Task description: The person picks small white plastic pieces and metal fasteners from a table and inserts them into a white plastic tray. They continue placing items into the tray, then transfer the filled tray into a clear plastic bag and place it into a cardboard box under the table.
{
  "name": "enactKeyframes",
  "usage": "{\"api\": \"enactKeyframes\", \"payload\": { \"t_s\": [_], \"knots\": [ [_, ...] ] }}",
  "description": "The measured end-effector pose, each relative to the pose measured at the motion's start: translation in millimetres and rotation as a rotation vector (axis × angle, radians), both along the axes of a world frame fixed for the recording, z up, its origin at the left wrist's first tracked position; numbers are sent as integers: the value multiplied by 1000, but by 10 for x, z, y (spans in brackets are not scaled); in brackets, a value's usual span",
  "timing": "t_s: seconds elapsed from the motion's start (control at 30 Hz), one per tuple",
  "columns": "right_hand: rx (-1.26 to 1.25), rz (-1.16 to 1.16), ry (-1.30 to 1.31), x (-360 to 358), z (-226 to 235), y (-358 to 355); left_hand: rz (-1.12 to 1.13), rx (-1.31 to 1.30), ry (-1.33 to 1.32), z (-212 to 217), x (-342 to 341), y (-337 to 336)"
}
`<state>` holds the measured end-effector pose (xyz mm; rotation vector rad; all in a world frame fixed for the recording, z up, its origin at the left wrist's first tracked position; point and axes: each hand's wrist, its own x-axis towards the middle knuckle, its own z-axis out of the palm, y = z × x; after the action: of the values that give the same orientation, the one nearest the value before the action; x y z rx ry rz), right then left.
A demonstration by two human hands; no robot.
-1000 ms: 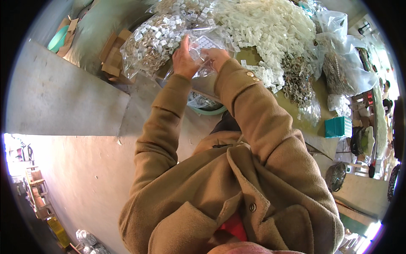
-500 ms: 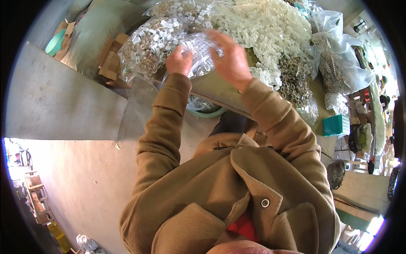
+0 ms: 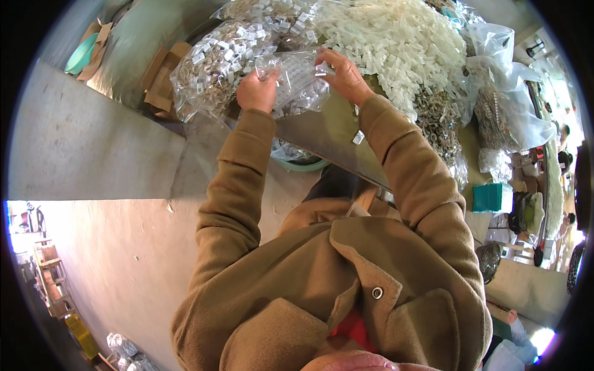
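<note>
Between my hands a clear plastic bag (image 3: pixel 296 83) is spread out over the table edge; what lies in it is hard to make out. My left hand (image 3: pixel 256 91) is closed on the bag's left side. My right hand (image 3: pixel 348 79) pinches its upper right edge with thumb and fingers. Left of them rests a larger clear bag (image 3: pixel 213 59) full of brownish pieces with small white tags. Beyond my right hand spreads a big heap of small whitish translucent packets (image 3: pixel 396 43). One small white piece (image 3: pixel 358 137) lies on the table near my right wrist.
A heap of brownish metal-looking pieces (image 3: pixel 437 117) and a filled plastic bag (image 3: pixel 498 120) sit at the right, with a teal box (image 3: pixel 492 198) nearer. Under the table edge stands a green basin (image 3: pixel 303 166). An opened cardboard box (image 3: pixel 162 77) is at the left.
My right hand has come down and outward onto the bag's upper right edge. The bag is stretched wider between my hands. The small white piece now shows on the table.
</note>
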<state>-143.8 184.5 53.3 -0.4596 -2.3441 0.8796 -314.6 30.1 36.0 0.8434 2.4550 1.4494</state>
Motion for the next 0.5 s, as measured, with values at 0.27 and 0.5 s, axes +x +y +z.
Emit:
{"api": "enactKeyframes", "payload": {
  "t_s": [0.27, 0.5],
  "knots": [
    [-689, 66, 494, -624, 261, -171, 22, -211, 288, 31, 125, -9],
    [-253, 218, -10, 226, 293, 84, 37, -117, 167, -14, -24, 25]
  ]
}}
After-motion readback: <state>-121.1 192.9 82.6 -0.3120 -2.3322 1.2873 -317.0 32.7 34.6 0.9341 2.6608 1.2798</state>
